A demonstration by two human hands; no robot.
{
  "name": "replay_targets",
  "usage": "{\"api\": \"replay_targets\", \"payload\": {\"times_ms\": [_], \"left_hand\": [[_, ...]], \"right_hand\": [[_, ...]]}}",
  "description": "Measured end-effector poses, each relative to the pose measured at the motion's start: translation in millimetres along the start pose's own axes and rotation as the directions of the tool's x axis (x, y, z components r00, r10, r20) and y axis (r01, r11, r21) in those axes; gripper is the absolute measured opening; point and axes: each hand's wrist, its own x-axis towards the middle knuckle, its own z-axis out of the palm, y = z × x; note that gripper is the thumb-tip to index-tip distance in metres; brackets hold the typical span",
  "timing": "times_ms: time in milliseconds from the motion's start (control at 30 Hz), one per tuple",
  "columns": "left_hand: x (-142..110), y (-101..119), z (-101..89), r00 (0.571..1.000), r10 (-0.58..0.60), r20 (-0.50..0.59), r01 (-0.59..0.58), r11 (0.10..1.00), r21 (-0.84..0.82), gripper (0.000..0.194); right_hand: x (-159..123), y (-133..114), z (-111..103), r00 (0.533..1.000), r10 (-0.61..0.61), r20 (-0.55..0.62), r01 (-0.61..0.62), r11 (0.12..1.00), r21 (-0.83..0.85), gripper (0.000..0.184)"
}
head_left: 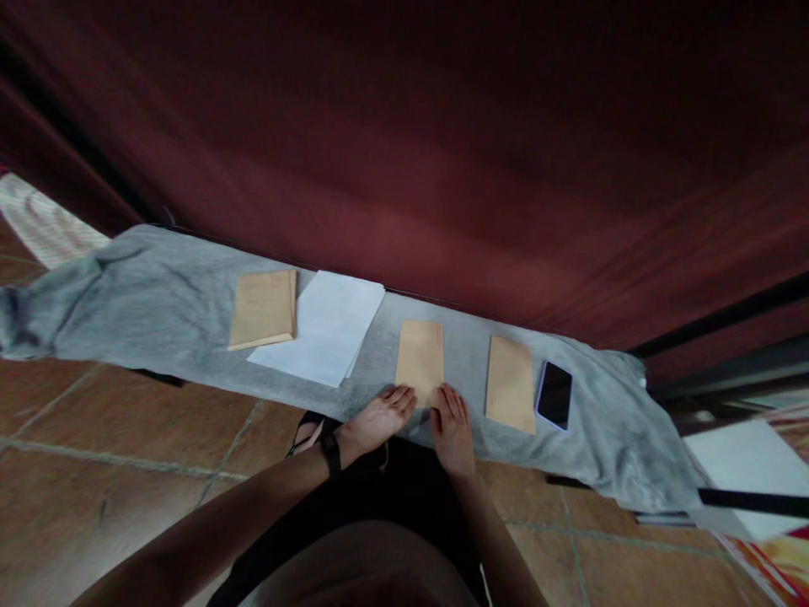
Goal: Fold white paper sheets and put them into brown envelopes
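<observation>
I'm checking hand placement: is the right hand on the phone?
No, the right hand touches the middle envelope; the phone lies apart.

A single view is provided, taken from a camera worn on the person's head. It is directed forward and steeply down, so that the torso (363, 569) is seen from above at the bottom edge and the forearms are entered from below. The left hand (383, 413) and right hand (452, 428) are placed a little below the frame's centre, at near range. A wide field is covered: both ends of the grey cloth (170, 312) are included, with its line slanted downward to the right. The upper part is filled by a dark red surface (392, 169); tiled floor (145, 514) is shown below.
</observation>
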Motion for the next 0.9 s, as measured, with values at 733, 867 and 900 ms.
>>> {"api": "replay_targets", "payload": {"times_ms": [733, 867, 900], "left_hand": [[-15.8, 19.9, 13.2, 0.984, -0.13, -0.123, 0.117, 0.987, -0.107, 0.051], [-13.0, 15.1, 14.6, 0.988, -0.106, -0.111, 0.095, 0.99, -0.102, 0.054], [-12.1, 14.3, 15.7, 0.989, -0.099, -0.111, 0.088, 0.991, -0.099, 0.055]], "right_hand": [[-6.9, -6.8, -0.5, 0.985, -0.16, 0.063, 0.167, 0.978, -0.121, 0.053], [-7.2, -0.9, -3.5, 0.988, -0.141, 0.068, 0.148, 0.982, -0.113, 0.051], [-5.4, -0.6, -4.2, 0.988, -0.134, 0.077, 0.142, 0.984, -0.107, 0.051]]}}
